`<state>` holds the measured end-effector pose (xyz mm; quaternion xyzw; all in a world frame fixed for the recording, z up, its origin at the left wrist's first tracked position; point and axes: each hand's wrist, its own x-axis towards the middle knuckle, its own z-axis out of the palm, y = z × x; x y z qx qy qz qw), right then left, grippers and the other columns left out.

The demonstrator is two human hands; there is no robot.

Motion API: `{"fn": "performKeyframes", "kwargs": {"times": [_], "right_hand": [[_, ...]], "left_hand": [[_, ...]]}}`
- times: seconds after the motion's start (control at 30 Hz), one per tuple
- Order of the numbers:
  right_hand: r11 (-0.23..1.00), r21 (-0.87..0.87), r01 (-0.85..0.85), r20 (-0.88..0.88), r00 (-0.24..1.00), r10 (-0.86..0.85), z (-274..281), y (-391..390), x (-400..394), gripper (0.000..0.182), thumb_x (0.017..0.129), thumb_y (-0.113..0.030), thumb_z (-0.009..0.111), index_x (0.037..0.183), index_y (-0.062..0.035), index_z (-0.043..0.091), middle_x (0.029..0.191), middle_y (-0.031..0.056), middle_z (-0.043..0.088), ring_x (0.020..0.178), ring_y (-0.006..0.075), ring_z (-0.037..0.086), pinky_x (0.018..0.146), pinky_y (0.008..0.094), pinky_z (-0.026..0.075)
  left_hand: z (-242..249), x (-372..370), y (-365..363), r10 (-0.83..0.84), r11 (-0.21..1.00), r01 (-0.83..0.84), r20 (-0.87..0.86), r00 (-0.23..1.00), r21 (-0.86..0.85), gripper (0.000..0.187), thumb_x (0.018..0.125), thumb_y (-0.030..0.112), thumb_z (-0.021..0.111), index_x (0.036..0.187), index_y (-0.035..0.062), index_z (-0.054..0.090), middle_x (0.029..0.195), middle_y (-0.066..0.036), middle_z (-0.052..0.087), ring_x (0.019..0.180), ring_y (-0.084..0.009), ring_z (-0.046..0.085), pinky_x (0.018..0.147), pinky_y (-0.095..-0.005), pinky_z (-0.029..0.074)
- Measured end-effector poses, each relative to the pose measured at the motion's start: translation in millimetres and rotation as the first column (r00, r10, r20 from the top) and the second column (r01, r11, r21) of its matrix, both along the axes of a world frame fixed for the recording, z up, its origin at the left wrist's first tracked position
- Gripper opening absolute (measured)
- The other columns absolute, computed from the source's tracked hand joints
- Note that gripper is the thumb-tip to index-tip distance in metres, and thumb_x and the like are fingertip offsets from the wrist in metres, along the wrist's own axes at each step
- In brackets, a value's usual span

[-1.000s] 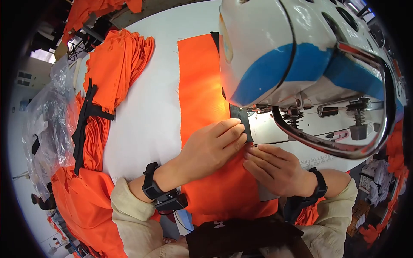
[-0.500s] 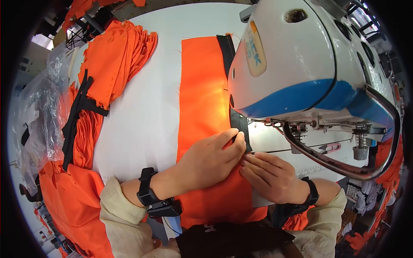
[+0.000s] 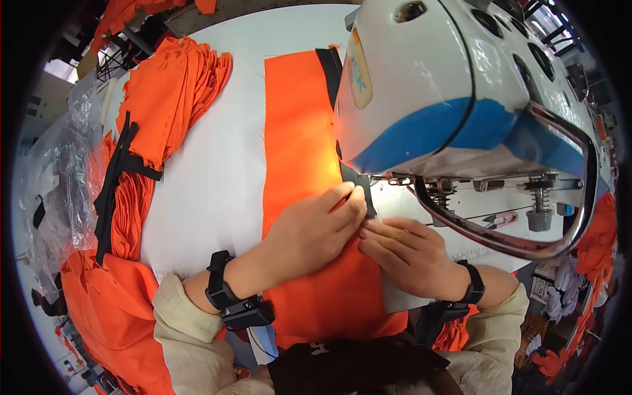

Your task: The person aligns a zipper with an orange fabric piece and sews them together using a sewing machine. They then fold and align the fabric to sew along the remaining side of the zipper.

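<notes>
Plain bright orange fabric panel [image 3: 296, 131], black strip [image 3: 361, 187] along its edge, white sewing machine [image 3: 447, 79] with blue band, white bench [image 3: 210, 184], orange stacked pieces [image 3: 171, 99], black wristbands [image 3: 217, 289]

left hand [image 3: 309, 230] flat on orange cloth [image 3: 296, 145], fingertips on black strip [image 3: 363, 187] | right hand [image 3: 408, 253] beside it, touching | sewing machine [image 3: 454, 85] above

head view: single, worn on the person's head | faces forward and steeply down, fisheye with dark rounded corners | very near the sewing machine [image 3: 461, 99], which fills the upper right | white table [image 3: 210, 178] spreads left of the machine | no second view.
</notes>
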<state>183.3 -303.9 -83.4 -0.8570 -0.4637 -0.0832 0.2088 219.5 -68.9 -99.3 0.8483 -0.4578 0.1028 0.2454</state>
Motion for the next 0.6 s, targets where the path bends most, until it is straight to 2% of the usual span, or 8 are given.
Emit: {"fn": "performKeyframes", "kwargs": {"times": [0.1,0.17,0.4,0.5,0.6], "right_hand": [[1.000,0.023,-0.004,0.024,1.000,0.003,8.9,8.2,10.0,0.030,0.071,-0.001,0.068,0.100,-0.0027,0.067,0.104,0.0100,0.071,0.102,0.0217,0.069,0.090,0.0347,0.053],[0.999,0.043,0.009,0.049,0.999,-0.011,10.9,11.5,12.6,0.031,0.070,-0.001,0.068,0.101,-0.0028,0.067,0.105,0.0097,0.071,0.103,0.0218,0.068,0.090,0.0346,0.053],[0.992,0.074,0.105,0.013,0.994,-0.107,7.4,16.1,13.9,0.030,0.070,0.005,0.068,0.099,-0.0040,0.067,0.103,0.0079,0.071,0.101,0.0206,0.069,0.089,0.0341,0.053],[0.982,0.135,0.130,0.049,0.989,-0.138,10.8,19.5,14.8,0.027,0.070,0.005,0.068,0.095,-0.0052,0.067,0.101,0.0071,0.071,0.099,0.0203,0.069,0.087,0.0338,0.054],[0.984,0.142,0.104,0.112,0.986,-0.120,12.0,20.4,15.3,0.024,0.071,0.004,0.069,0.093,-0.0056,0.067,0.100,0.0065,0.071,0.099,0.0203,0.069,0.086,0.0340,0.054]], "left_hand": [[-9.5,3.8,-3.5,-0.028,1.000,0.028,-0.118,0.993,0.003,0.024,0.078,0.008,0.061,0.099,-0.0015,0.066,0.117,-0.009,0.058,0.113,-0.0249,0.054,0.077,-0.0297,0.054],[12.9,12.7,0.4,0.030,1.000,-0.030,0.162,0.986,-0.004,0.024,0.077,0.008,0.061,0.099,-0.0013,0.065,0.115,-0.008,0.058,0.113,-0.0246,0.055,0.077,-0.0296,0.054],[30.6,16.3,3.9,0.007,1.000,-0.012,0.157,0.988,0.029,0.027,0.078,0.009,0.061,0.103,-0.0018,0.064,0.113,-0.007,0.058,0.112,-0.0219,0.055,0.077,-0.0285,0.055],[31.0,14.0,5.1,0.002,1.000,-0.002,-0.073,0.997,0.004,0.029,0.079,0.009,0.060,0.106,-0.0019,0.063,0.111,-0.008,0.058,0.111,-0.0211,0.055,0.075,-0.0283,0.055],[32.8,18.9,3.0,0.099,0.984,-0.123,-0.178,0.979,-0.128,0.022,0.081,0.008,0.065,0.102,0.0027,0.065,0.101,-0.006,0.061,0.096,-0.0209,0.059,0.071,-0.0302,0.053]]}}
